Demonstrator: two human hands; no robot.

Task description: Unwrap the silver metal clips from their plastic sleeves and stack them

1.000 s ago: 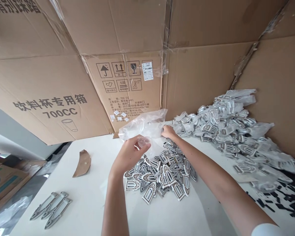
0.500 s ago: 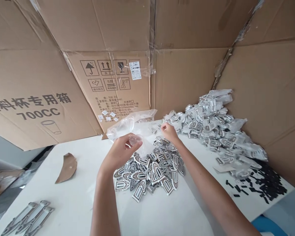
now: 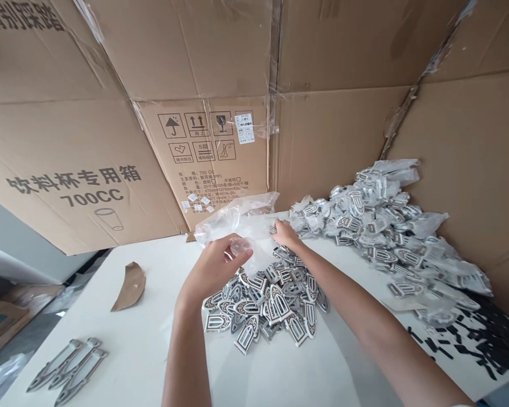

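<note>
My left hand (image 3: 220, 263) is closed with thumb and fingers around a crumpled bit of clear plastic bag (image 3: 241, 217), which spreads out behind it. Beyond the heap, my right hand (image 3: 285, 233) has its fingers pinched together at a small ribbed silver piece (image 3: 273, 229), too small to name. Below both hands lies a heap of arched metal handle plates (image 3: 275, 302) with brown scroll patterns and slotted centres. My right forearm passes over the right edge of this heap.
Bagged plates (image 3: 365, 220) are piled along the right wall. Black strips (image 3: 492, 339) lie at the right edge. Long grey metal frames (image 3: 68, 367) and a torn cardboard piece (image 3: 129, 286) rest on the left of the white table (image 3: 144, 350). Cardboard walls (image 3: 331, 141) enclose the back.
My right hand has come down towards the table and now pinches a small silver piece. The left hand keeps its hold on the plastic. The view has shifted slightly left.
</note>
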